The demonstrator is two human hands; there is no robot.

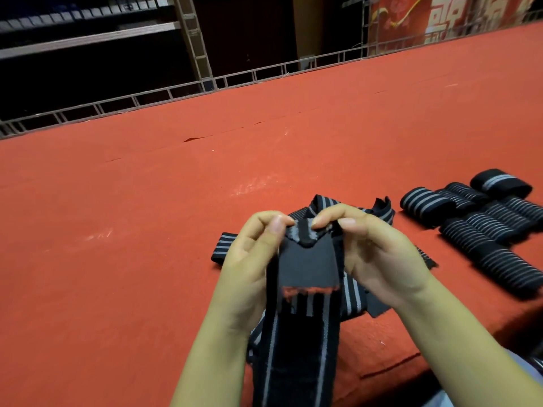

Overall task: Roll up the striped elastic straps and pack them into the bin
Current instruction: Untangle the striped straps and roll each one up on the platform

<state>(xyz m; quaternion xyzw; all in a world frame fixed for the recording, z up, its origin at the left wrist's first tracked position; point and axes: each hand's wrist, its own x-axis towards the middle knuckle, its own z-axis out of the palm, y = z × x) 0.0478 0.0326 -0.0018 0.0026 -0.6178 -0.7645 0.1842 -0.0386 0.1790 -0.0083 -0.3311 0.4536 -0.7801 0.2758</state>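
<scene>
A black elastic strap with grey stripes (305,348) hangs from both hands toward me, over the table's front edge. Its top end carries a plain black patch (308,268) and is folded over at the tip. My left hand (249,259) pinches that folded end from the left, thumb on top. My right hand (379,251) pinches it from the right with curled fingers. More loose striped straps (382,211) lie on the red table (147,230) behind and under my hands. No bin is in view.
Several rolled-up striped straps (482,221) lie in a cluster at the right of the table. A metal lattice rail (205,83) runs along the table's far edge, with dark shelving behind it. A red banner (440,19) hangs at the top right.
</scene>
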